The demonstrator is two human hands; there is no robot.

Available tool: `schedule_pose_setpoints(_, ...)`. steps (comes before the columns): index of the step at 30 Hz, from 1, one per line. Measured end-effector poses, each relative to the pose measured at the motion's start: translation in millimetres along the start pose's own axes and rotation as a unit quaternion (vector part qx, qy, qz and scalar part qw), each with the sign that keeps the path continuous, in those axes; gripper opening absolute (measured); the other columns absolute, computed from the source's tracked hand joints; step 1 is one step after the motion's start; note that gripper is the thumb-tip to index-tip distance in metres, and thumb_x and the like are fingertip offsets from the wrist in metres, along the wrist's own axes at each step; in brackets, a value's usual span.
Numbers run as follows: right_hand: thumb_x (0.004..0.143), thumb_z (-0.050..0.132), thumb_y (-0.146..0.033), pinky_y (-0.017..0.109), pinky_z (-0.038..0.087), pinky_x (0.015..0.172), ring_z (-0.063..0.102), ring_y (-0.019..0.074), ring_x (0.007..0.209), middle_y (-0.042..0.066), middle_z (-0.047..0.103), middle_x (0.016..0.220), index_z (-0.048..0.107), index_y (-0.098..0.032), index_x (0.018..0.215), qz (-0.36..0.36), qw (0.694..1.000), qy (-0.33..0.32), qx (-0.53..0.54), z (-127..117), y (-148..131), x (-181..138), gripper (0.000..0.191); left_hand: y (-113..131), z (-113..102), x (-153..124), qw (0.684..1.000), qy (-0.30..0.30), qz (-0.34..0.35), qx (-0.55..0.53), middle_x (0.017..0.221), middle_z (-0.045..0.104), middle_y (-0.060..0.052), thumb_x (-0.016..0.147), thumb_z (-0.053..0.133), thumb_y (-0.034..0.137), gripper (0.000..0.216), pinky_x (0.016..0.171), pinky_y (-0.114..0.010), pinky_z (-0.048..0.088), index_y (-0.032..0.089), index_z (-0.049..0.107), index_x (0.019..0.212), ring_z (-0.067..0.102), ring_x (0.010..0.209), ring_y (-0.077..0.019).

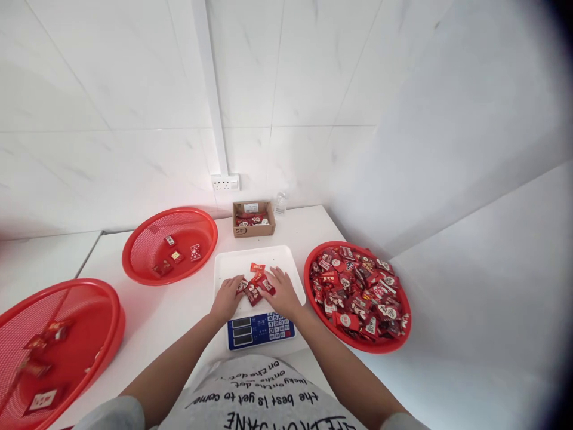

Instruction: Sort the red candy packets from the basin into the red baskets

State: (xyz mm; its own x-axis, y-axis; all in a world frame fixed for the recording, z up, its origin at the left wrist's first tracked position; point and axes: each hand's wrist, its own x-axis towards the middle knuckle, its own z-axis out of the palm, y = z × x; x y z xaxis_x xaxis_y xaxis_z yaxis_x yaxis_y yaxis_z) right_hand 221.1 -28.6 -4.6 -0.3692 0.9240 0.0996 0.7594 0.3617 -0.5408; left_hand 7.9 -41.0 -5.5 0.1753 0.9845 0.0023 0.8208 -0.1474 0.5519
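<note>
A white weighing tray (222, 263) on a digital scale (261, 330) bears a small pile of red wrapped packets (253, 292). My left hand (227, 298) is at the pile's left side, its fingers and thumb closed about a red packet. On the other side, my right hand (283, 294) curves over the pile, with a packet between its thumb and fingers. One orange-red packet (258, 267) lies just beyond my hands on the tray. The fingers partly cover the packets they touch.
Right of the scale, a red basket (308, 292) is heaped with similar packets. Two red baskets, one farther back (134, 272) and one nearer (117, 334), hold several packets on the left. Behind stand a cardboard box (253, 230) of packets and a clear plastic container (280, 203) near the wall.
</note>
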Motion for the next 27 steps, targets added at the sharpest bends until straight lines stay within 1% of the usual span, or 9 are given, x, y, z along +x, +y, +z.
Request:
schedule_pose_setpoints(2,0.086,0.044,-0.048,0.049,0.025,0.107,0.028,0.0275,0.133,0.012,0.041,0.140,0.043,-0.019,0.132,0.035,0.997,0.073,-0.019,-1.9,18.8,-19.0,0.055,0.5,1.5,5.3,1.000,0.000,-0.008,-0.012,0.126,0.055,-0.007,0.084,0.046,0.017,0.042,0.100,-0.036,0.039,0.020,0.047,0.125,0.047,0.118,-0.0195)
schedule_pose_setpoints(4,0.086,0.044,-0.045,0.049,0.031,0.105,0.035,0.0281,0.129,0.014,0.047,0.134,0.047,-0.018,0.129,0.067,0.986,0.145,-0.049,-2.3,36.9,-38.3,0.051,3.4,3.7,10.4,1.000,0.000,0.006,-0.009,0.134,0.048,-0.009,0.086,0.042,0.021,0.042,0.104,-0.037,0.035,0.019,0.045,0.128,0.041,0.125,-0.0201)
schedule_pose_setpoints(6,0.086,0.045,-0.044,0.050,0.032,0.104,0.036,0.0289,0.128,0.014,0.048,0.132,0.049,-0.016,0.126,0.082,0.977,0.180,-0.083,-1.6,49.8,-54.0,0.049,9.7,6.3,15.8,0.999,-0.007,0.042,0.016,0.142,0.039,-0.009,0.088,0.041,0.028,0.045,0.108,-0.043,0.027,0.020,0.041,0.132,0.028,0.134,-0.0232)
schedule_pose_setpoints(9,0.086,0.045,-0.044,0.051,0.030,0.105,0.034,0.0291,0.129,0.014,0.047,0.134,0.049,-0.017,0.126,0.086,0.971,0.193,-0.113,0.4,57.1,-65.8,0.048,23.2,12.1,25.3,0.993,-0.037,0.082,0.075,0.151,0.023,-0.009,0.083,0.047,0.048,0.062,0.110,-0.054,0.014,0.025,0.032,0.139,0.012,0.139,-0.0299)
schedule_pose_setpoints(11,0.087,0.045,-0.043,0.051,0.031,0.105,0.034,0.0290,0.129,0.014,0.048,0.133,0.049,-0.016,0.126,0.089,0.968,0.200,-0.121,1.5,57.0,-67.0,0.048,31.1,17.1,31.7,0.988,-0.061,0.089,0.112,0.152,0.018,-0.009,0.079,0.048,0.059,0.072,0.108,-0.059,0.011,0.028,0.028,0.141,0.009,0.139,-0.0328)
schedule_pose_setpoints(13,0.087,0.044,-0.042,0.051,0.032,0.104,0.036,0.0286,0.128,0.014,0.049,0.132,0.048,-0.016,0.126,0.091,0.966,0.208,-0.123,2.3,56.3,-66.1,0.047,35.3,21.9,36.8,0.982,-0.080,0.092,0.141,0.152,0.018,-0.009,0.079,0.043,0.063,0.071,0.106,-0.062,0.010,0.030,0.030,0.140,0.010,0.139,-0.0343)
schedule_pose_setpoints(17,0.087,0.044,-0.040,0.050,0.033,0.104,0.041,0.0273,0.124,0.013,0.051,0.129,0.050,-0.016,0.124,0.084,0.965,0.211,-0.130,3.4,57.7,-65.7,0.044,30.9,25.5,41.5,0.975,-0.092,0.117,0.165,0.151,0.021,-0.011,0.082,0.036,0.063,0.066,0.106,-0.060,0.011,0.028,0.036,0.138,0.018,0.137,-0.0337)
schedule_pose_setpoints(24,0.088,0.043,-0.040,0.050,0.036,0.101,0.044,0.0273,0.121,0.014,0.053,0.127,0.052,-0.017,0.121,0.084,0.962,0.215,-0.146,6.7,60.9,-66.8,0.042,14.0,14.0,46.8,0.965,-0.104,0.210,0.116,0.149,0.026,-0.010,0.081,0.046,0.059,0.066,0.110,-0.053,0.012,0.027,0.036,0.138,0.022,0.137,-0.0291)
schedule_pose_setpoints(27,0.088,0.043,-0.040,0.050,0.038,0.099,0.046,0.0274,0.119,0.013,0.054,0.126,0.052,-0.017,0.121,0.087,0.960,0.221,-0.151,7.0,60.0,-66.5,0.041,9.0,9.6,48.7,0.982,-0.053,0.176,0.053,0.149,0.026,-0.013,0.084,0.044,0.053,0.066,0.110,-0.051,0.017,0.023,0.029,0.140,0.023,0.137,-0.0264)
